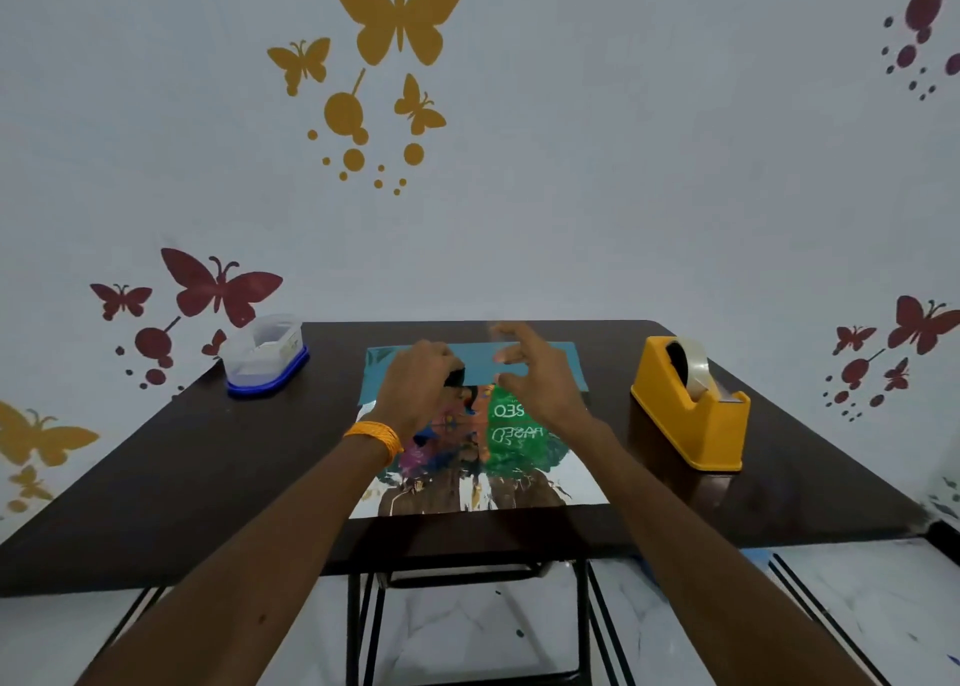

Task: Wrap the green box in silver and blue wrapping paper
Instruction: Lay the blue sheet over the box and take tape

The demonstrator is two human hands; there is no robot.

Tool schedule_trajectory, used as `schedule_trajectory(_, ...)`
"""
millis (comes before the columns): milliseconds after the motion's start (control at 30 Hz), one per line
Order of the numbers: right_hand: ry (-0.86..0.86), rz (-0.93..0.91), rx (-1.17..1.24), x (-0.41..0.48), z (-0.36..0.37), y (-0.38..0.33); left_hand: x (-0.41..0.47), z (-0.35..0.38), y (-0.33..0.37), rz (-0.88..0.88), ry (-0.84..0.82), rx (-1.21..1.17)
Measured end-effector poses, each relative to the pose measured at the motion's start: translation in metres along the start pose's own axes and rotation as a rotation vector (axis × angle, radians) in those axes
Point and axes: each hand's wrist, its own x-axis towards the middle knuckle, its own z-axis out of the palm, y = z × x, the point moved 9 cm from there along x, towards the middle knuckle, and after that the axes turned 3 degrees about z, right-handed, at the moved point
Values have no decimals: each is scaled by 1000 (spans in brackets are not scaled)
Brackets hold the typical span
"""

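1. Two hands reach over the wrapping paper (524, 493), which lies flat in the middle of the dark tabletop (208, 457), shiny silver side up, with a blue fold along its far edge.
2. We see the left hand (421, 389) with its fingers curled onto the near edge of that blue fold, clamped on the paper.
3. We see the right hand (530, 373) raised just above the fold, fingers apart and loosely bent, holding nothing; it is blurred.
4. The green box (511, 425) shows as a green patch with mirrored lettering just below the fold, between the hands. We cannot tell whether that is its surface or a reflection.
5. On the right stands a yellow tape dispenser (691, 405), and at the far left a clear container (265, 358) with a blue base.
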Motion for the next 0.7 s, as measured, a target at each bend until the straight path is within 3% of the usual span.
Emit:
schedule_trajectory(367,-59,-54,-309,10,19,1,-2,0,1,-4,32,-8)
schedule_trajectory(700,-50,-105,-352,11,21,4,-16,-9,-8,25,144,-143)
